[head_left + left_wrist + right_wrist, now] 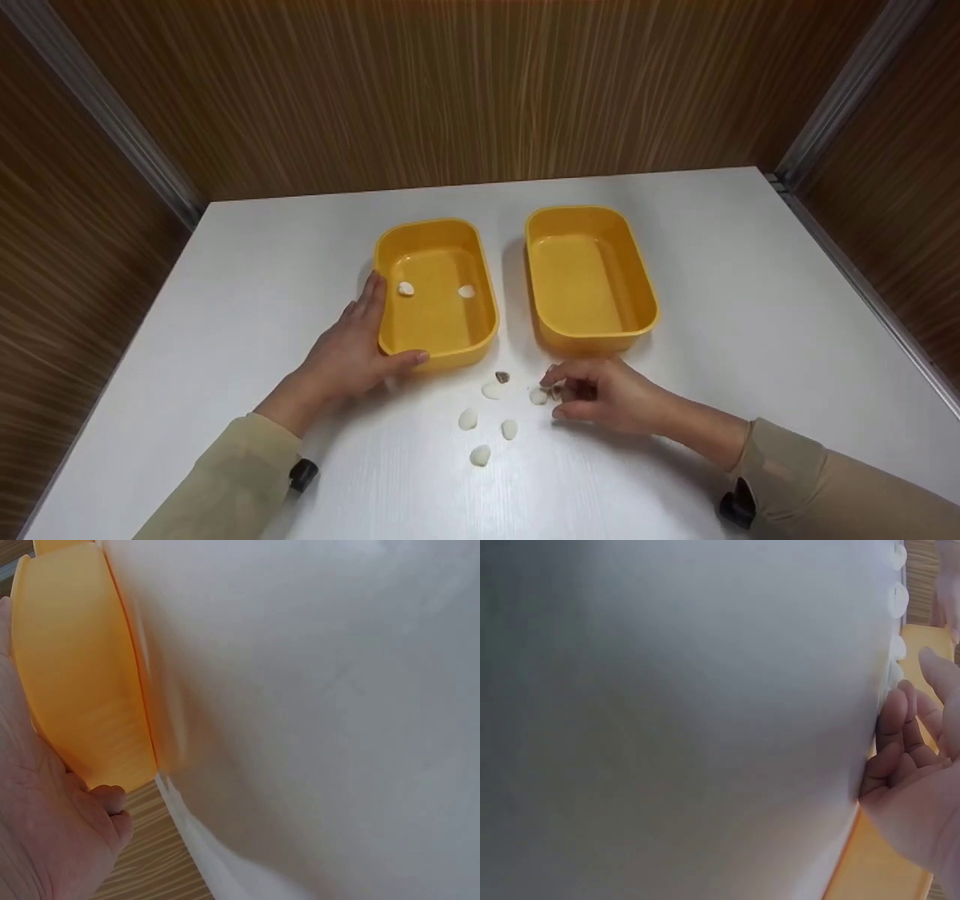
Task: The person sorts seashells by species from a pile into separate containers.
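My left hand [349, 351] holds the near-left corner of the left yellow container [491, 330], its fingers along the side wall and thumb at the front rim. Two small white shells [406, 289] lie inside that container. With thumb and forefinger apart, my right hand [611, 394] hovers low over the table. Beside its fingertips are a white shell [538, 396] and a brownish shell [556, 392], partly hidden by the hand. In the right wrist view its other fingers are bent, and a row of white shells [898, 600] shows past them.
The right yellow container [592, 345] stands just behind my right hand. Nearer me, several white shells [468, 419] and a dark brown shell [502, 377] are scattered on the white table [300, 247]. Wood-grain panels [480, 90] enclose the back and sides.
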Demonstrator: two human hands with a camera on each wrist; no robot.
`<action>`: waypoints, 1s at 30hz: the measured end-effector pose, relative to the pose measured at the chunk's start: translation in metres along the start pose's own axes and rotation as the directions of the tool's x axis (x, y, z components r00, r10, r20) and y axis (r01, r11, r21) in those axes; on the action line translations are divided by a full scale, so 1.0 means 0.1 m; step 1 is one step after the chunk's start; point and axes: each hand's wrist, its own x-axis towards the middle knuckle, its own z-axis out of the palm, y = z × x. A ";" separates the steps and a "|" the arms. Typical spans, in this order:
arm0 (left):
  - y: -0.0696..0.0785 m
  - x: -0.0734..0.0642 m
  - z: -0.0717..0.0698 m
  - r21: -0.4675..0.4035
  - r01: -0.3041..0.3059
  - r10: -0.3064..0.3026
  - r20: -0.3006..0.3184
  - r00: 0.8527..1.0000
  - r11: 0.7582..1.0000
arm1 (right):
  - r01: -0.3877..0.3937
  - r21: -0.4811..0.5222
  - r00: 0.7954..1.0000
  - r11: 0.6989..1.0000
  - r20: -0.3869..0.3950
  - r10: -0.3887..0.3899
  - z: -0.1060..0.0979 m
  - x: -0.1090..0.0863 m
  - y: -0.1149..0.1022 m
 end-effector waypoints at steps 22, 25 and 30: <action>-0.01 0.00 0.01 0.012 -0.004 0.004 -0.020 1.000 1.000 | -0.050 -0.161 0.998 0.986 0.030 0.056 0.03 0.07 0.00; -0.01 0.00 0.01 0.015 0.003 -0.002 -0.020 1.000 1.000 | -0.043 -0.188 0.999 0.981 0.016 0.047 0.04 0.07 0.01; 0.00 0.00 0.01 0.021 0.018 -0.018 -0.008 1.000 1.000 | -0.035 -0.195 0.999 0.980 0.002 0.036 0.04 0.07 0.01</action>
